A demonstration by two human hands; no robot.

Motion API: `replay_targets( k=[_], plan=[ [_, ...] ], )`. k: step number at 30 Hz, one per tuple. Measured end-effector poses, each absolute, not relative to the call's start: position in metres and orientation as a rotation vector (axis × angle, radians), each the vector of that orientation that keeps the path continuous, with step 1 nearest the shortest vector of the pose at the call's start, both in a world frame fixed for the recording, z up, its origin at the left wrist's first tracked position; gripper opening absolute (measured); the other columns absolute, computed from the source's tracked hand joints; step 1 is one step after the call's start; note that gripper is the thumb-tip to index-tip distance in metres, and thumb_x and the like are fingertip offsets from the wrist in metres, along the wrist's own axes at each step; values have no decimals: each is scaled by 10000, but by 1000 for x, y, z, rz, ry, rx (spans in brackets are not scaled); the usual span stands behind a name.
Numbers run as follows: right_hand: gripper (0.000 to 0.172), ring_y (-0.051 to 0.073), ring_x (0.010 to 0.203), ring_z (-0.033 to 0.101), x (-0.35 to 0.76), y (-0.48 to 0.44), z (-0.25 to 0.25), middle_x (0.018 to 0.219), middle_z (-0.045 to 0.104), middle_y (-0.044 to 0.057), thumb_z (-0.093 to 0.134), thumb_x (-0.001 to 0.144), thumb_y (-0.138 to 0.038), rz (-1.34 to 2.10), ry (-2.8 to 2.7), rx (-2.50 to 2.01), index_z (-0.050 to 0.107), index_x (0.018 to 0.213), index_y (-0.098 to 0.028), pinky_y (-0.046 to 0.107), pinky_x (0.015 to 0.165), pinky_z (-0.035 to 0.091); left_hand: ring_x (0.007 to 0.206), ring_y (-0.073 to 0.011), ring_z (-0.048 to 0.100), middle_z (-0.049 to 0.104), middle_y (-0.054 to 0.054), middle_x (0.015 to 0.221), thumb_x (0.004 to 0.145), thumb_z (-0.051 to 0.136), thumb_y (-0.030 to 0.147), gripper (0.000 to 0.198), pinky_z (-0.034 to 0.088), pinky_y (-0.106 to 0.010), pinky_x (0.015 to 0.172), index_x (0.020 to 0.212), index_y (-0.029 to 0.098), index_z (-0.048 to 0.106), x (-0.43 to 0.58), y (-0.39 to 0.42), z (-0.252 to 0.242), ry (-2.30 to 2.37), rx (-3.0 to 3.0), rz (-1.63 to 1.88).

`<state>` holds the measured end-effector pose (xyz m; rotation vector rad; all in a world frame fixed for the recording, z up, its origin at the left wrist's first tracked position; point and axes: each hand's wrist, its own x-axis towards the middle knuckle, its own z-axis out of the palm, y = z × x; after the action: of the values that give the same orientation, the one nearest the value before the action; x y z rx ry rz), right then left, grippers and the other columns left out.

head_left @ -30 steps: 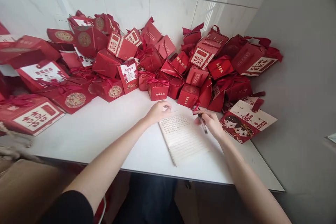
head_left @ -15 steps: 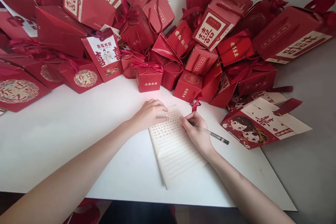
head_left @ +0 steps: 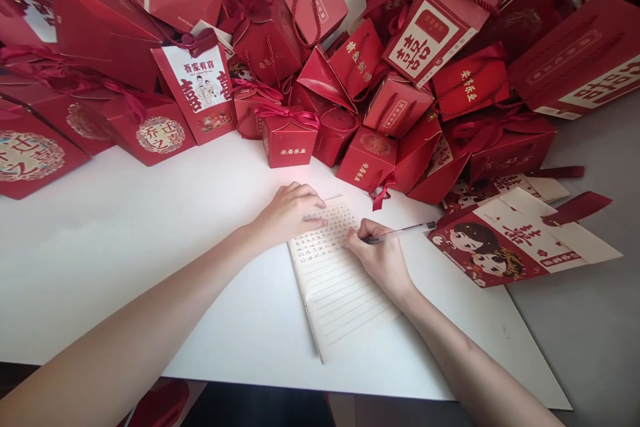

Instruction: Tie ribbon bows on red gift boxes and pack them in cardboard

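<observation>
A lined notebook page [head_left: 340, 293] lies on the white table [head_left: 125, 247], with several rows of small handwriting at its top. My left hand [head_left: 290, 210] rests on the page's top left corner, fingers curled loosely and pressing down. My right hand [head_left: 380, 257] is closed on a pen [head_left: 400, 232], whose tip meets the written lines and whose barrel points right.
A big heap of red gift boxes and bags with ribbons and gold print fills the table's far side, such as a small box [head_left: 289, 141] close behind the notebook. A flat bag with a cartoon couple [head_left: 505, 247] lies at the right. A grey wall stands on the right.
The view has closed in on the table. My right hand turned the pen from upright to lying rightward and brought its tip down onto the written lines. My left hand stayed on the page corner.
</observation>
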<state>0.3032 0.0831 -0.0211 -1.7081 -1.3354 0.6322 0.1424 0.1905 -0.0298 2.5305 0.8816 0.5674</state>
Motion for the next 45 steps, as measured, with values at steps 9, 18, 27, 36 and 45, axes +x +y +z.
replay_targets(
  k=[9,18,27,36,45],
  plan=[
    [281,73,463,243,302,82,-20,460,292,-72,498,702,-243,603,-1341,-1729,311,499,-197,207,427,224,974,-198,473,585,-11,973,730,625,377,250,328,-356,903,916,210,627,143,191,-30,882,2521,573],
    [296,73,466,222,303,82,-22,468,255,-73,498,704,-248,571,-1311,-1736,283,506,-202,209,423,214,979,-206,474,588,-9,971,725,624,382,250,327,-369,907,912,218,627,143,190,-29,899,2511,557],
    [322,65,384,271,313,87,-17,439,326,-79,505,769,-312,616,-1067,-1574,303,540,-212,211,389,238,969,-209,479,596,-20,970,735,617,392,252,332,-375,897,913,214,628,141,192,-31,863,2514,574],
    [167,158,744,587,382,90,-8,841,557,37,465,829,-245,-386,-1757,-1447,614,902,-224,247,629,462,949,-183,533,606,-33,926,796,500,221,114,414,-344,876,851,215,599,129,189,-26,971,2309,954],
    [294,162,848,604,377,97,-6,941,580,64,355,867,-143,-643,-1699,-1321,515,1100,-224,249,723,491,1150,-272,420,472,-106,1131,651,600,204,473,333,-457,975,1094,180,435,77,255,2,1314,1898,1555]
  ],
)
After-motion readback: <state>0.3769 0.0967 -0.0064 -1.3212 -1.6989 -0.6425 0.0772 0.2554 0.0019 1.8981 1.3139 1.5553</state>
